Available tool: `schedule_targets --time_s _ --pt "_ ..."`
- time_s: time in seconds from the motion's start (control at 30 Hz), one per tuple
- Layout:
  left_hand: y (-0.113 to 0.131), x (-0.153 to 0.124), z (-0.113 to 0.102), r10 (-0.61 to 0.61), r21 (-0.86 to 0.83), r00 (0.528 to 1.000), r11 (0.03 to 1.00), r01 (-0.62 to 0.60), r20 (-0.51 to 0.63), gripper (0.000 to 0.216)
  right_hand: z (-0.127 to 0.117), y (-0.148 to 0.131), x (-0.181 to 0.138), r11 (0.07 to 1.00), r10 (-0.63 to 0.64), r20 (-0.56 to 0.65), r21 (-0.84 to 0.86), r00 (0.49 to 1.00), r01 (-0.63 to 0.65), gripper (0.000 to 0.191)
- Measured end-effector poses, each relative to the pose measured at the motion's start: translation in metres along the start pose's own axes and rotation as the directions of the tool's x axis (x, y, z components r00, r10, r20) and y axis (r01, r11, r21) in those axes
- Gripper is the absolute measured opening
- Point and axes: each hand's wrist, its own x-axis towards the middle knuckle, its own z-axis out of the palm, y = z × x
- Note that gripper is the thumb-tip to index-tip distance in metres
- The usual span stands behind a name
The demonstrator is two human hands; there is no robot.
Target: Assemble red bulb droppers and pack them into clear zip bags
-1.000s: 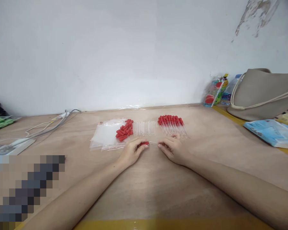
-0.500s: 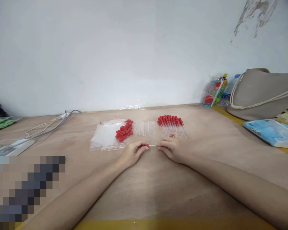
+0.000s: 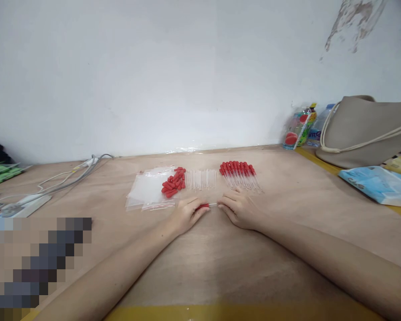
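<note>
My left hand [image 3: 187, 215] pinches a red rubber dropper bulb [image 3: 204, 206], fingers closed around it. A thin clear dropper tube [image 3: 213, 204] runs from the bulb's open end into the closed fingertips of my right hand [image 3: 236, 208]. Just behind my hands lies a row of loose clear tubes [image 3: 200, 179]. Left of that row is a heap of loose red bulbs [image 3: 173, 183], partly on the clear plastic bags [image 3: 147, 189]. Beyond my right hand, droppers with red bulbs fitted [image 3: 238, 169] lie side by side, tips toward me.
Cables and a white power strip [image 3: 33, 205] lie at the left. Far right stand drink bottles [image 3: 297, 129] and a grey bag [image 3: 367, 129], with a blue-white packet [image 3: 376, 185] in front. A white wall [image 3: 137, 80] closes off the table's back; a blurred patch covers the lower left.
My left hand has shifted slightly right, and the visible stretch of tube between my hands is shorter. The fingers of my right hand have lowered and drawn closer together.
</note>
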Motion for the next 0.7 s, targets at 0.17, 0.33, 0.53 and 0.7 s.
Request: schedule_targets --time_s 0.17,0.33,0.53,0.7 --pt "-0.0053 0.0035 -0.0051 0.132 0.145 0.982 0.983 -0.112 -0.136 0.017 0.002 0.0022 0.0015 0.995 -0.097 -0.106 -0.043 0.99 0.093 0.021" --pt "-0.0063 0.0049 -0.0058 0.178 0.215 0.974 0.966 -0.146 -0.142 0.014 0.007 0.006 0.0001 0.98 -0.195 -0.205 -0.072 0.959 0.184 0.02" --pt "-0.0022 0.0037 -0.0021 0.132 0.166 0.986 0.979 -0.114 -0.1 0.012 0.0076 0.0061 -0.0003 0.986 -0.162 -0.178 0.002 0.971 0.165 0.017" --pt "0.0029 0.0043 -0.0035 0.141 0.142 0.988 0.981 -0.13 -0.07 0.012 0.0081 0.0052 0.0008 0.984 -0.159 -0.141 0.064 0.977 0.169 0.014"
